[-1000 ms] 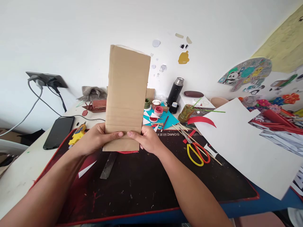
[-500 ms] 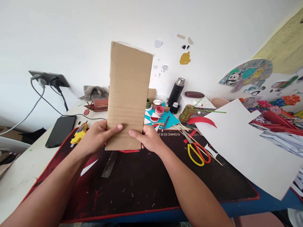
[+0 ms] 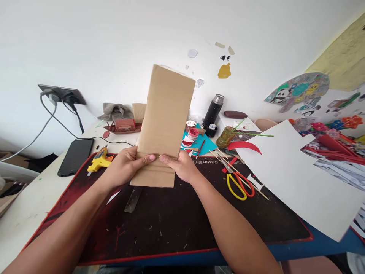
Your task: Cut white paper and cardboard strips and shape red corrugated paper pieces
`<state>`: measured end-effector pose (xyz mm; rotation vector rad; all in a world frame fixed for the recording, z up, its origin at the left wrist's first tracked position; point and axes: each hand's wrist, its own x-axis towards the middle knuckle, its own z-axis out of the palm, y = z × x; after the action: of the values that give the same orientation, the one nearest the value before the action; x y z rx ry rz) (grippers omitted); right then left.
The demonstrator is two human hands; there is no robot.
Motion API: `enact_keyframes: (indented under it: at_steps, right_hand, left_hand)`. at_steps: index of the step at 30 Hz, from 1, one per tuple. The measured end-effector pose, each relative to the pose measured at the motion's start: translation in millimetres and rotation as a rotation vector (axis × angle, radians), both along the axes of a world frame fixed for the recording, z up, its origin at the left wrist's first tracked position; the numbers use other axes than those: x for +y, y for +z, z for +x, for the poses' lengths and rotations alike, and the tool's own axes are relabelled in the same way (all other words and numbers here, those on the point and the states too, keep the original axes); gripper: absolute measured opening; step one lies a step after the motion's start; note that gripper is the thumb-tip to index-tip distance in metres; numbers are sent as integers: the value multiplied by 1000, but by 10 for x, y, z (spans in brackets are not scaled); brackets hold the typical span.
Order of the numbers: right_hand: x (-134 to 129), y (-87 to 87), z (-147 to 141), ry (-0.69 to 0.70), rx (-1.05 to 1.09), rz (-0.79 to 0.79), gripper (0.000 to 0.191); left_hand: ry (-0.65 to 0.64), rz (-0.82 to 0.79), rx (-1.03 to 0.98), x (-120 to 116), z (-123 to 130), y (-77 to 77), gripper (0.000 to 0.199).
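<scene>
A long brown piece of cardboard [image 3: 169, 114] stands raised above the dark desk mat [image 3: 176, 224], its top leaning to the right. My left hand [image 3: 129, 165] grips its left edge low down, thumb flat on the front face. On the opposite edge, my right hand [image 3: 182, 165] holds it the same way, the two thumbs nearly meeting. Across the card at thumb height runs a crease, and the part below it is bent. The other fingers are hidden behind the cardboard. Under its lower end, a ruler [image 3: 133, 201] lies partly covered on the mat.
Left are a yellow glue gun [image 3: 99, 160] and a phone [image 3: 75, 156]. Scissors [image 3: 236, 182], thin sticks and a large white sheet [image 3: 302, 179] lie right. Behind stand paint pots [image 3: 193, 133], a black thermos [image 3: 213, 110], a jar [image 3: 225, 137] and a reddish-brown model boat [image 3: 124, 126].
The cardboard has moved right and slightly down in view and tilts more to the right. Its lower part now bends at the crease under my thumbs. Both hands keep their hold.
</scene>
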<state>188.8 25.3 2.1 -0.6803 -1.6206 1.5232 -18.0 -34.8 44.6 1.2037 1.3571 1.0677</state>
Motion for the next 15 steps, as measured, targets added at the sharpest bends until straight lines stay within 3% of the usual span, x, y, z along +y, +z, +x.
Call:
enact_keyframes:
  at_steps: [6,11,15]
  right_hand:
    - [20,-20,-8,-22,2,45,49]
    - [-2,21,0,-17,15,16,46]
    - [1,6,5,43,-13,-41,49]
  left_hand:
    - [-7,10,-68,54,22,-70,54]
    - [-109,-56,-3,35,-52,-42,60]
    - [13,-25,-28,10,-17,4,57]
